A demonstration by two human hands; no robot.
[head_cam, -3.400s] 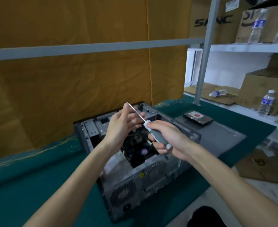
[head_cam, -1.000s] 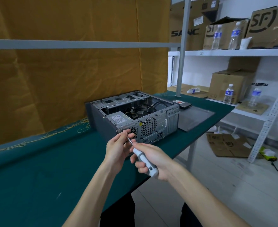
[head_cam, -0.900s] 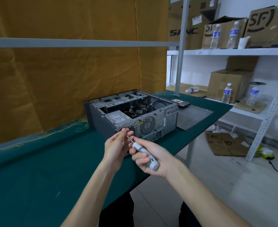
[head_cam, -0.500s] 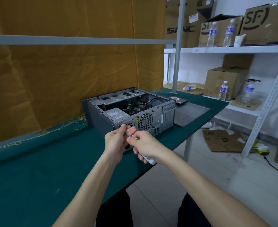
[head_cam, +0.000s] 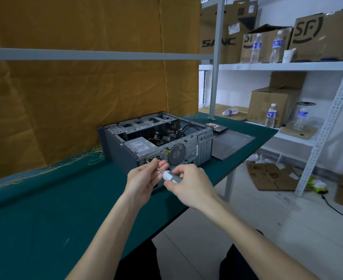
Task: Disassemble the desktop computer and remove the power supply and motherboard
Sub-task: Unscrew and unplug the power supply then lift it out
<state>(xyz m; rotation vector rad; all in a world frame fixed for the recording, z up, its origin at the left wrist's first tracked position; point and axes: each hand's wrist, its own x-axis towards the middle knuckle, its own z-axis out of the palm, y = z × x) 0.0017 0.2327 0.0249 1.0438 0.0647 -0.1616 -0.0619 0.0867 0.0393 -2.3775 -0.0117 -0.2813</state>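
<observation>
Since half a second ago our right hand [head_cam: 188, 184] has rolled over the white-and-grey-handled screwdriver [head_cam: 171, 176], so more of the handle shows, and the thin steel shaft now points at the upper left corner of the case's rear panel; a second ago both hands sat lower, off the panel. Further back, we were leaning over the open top with the tool held up in the air.

In the head view, the open grey steel desktop computer case [head_cam: 158, 142] lies on its side on the green felt-covered surface [head_cam: 45, 209], at about twelve o'clock from our hands, rear panel toward us. Our left hand [head_cam: 144, 178] pinches the shaft near the tip, steadying it; our right hand wraps round the handle. Whether the tip is seated in a screw we cannot tell.

The silver boxed power supply with a white label [head_cam: 141, 145] sits in the near left corner of the case, at eleven o'clock from the hands. We judge it rigid and fairly heavy, tethered by its black cables [head_cam: 166, 136]; best gripped by its metal sides once the rear screws are out and the leads unplugged. The motherboard is mostly hidden under cables; we expect a stiff but fragile board, to be lifted by its edges only.

At two o'clock lie the flat dark grey side panel [head_cam: 233, 142] and a black hard drive with a red-marked label [head_cam: 217, 127].
</observation>
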